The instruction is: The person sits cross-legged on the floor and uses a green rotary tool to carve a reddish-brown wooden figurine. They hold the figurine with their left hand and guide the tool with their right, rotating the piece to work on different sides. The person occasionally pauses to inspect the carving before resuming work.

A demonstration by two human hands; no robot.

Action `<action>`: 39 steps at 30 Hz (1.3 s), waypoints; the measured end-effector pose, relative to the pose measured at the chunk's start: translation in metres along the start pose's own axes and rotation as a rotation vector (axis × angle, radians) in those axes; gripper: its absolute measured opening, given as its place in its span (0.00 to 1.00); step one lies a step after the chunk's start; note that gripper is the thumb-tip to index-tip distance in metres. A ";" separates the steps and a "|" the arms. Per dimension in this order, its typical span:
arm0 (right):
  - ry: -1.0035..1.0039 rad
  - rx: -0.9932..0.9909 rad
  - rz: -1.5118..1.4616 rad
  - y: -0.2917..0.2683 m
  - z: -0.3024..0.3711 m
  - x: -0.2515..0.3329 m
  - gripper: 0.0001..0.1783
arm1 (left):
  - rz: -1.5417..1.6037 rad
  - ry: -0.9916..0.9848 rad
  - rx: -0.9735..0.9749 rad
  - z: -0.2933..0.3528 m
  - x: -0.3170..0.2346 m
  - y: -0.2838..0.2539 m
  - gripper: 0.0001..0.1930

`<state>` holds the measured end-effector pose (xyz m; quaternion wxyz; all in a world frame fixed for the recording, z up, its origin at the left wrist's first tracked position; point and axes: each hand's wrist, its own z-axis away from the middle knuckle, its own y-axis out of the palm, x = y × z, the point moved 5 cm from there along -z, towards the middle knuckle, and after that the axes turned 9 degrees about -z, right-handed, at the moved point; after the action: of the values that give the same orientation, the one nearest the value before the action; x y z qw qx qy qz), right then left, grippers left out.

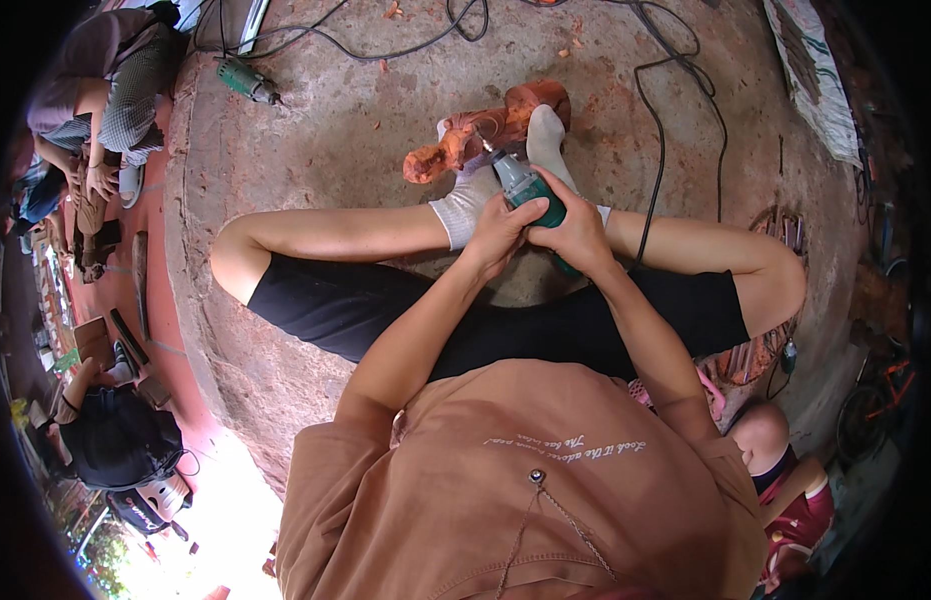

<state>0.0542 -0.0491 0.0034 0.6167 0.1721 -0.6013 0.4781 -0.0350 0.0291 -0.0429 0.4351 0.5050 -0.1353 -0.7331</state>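
Observation:
Both my hands are closed around a green and grey die grinder (517, 177) in front of my crossed legs. My left hand (500, 232) wraps its near left side, with the thumb across the body. My right hand (577, 228) grips it from the right. The tool's thin bit points away from me toward a reddish-orange carved piece of wood (425, 163); I cannot tell whether it touches. The carving lies across my feet, and my grey-socked right foot (547, 140) presses against its right part.
A second green power tool (247, 80) lies at the far left. Black cords (657, 130) run over the concrete slab (315, 150). Other people sit or crouch at left and lower right. A woven basket (750, 360) stands by my right knee, and a white sack (815, 90) lies far right.

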 end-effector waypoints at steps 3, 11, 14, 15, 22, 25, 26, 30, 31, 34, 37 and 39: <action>-0.013 -0.002 -0.015 0.000 0.000 0.000 0.47 | -0.012 0.015 -0.003 -0.001 0.002 -0.002 0.22; 0.003 -0.007 -0.010 0.001 0.000 0.000 0.47 | -0.049 0.030 0.025 -0.001 0.002 -0.005 0.23; 0.000 0.011 0.028 0.001 0.000 0.002 0.47 | -0.039 0.036 0.027 0.000 0.002 -0.005 0.22; -0.001 0.019 0.032 0.000 0.000 0.005 0.47 | -0.026 0.034 0.031 0.001 0.001 -0.004 0.22; -0.017 0.096 0.096 -0.032 -0.007 0.045 0.45 | 0.224 0.096 0.011 0.002 -0.015 0.030 0.26; -0.037 0.140 0.199 -0.037 -0.015 0.045 0.45 | 0.213 0.096 0.038 -0.003 -0.012 0.029 0.26; -0.029 0.154 0.238 -0.037 -0.016 0.045 0.45 | 0.219 0.092 0.037 -0.004 -0.012 0.028 0.27; -0.058 0.164 0.233 -0.032 -0.019 0.042 0.45 | 0.241 0.055 0.071 -0.002 -0.012 0.026 0.27; -0.065 0.159 0.228 -0.032 -0.019 0.043 0.45 | 0.241 0.062 0.083 -0.005 -0.010 0.024 0.27; -0.052 0.168 0.229 -0.031 -0.019 0.047 0.44 | 0.246 0.070 0.083 -0.006 -0.008 0.021 0.27; -0.019 0.189 0.276 -0.029 -0.020 0.045 0.46 | 0.244 0.078 0.068 -0.005 -0.009 0.021 0.26; -0.006 0.197 0.297 -0.027 -0.021 0.044 0.46 | 0.250 0.087 0.075 -0.005 -0.008 0.020 0.26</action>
<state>0.0801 -0.0290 0.0491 0.5175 0.1424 -0.5721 0.6202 -0.0197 0.0250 -0.0279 0.5096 0.5313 -0.2055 -0.6449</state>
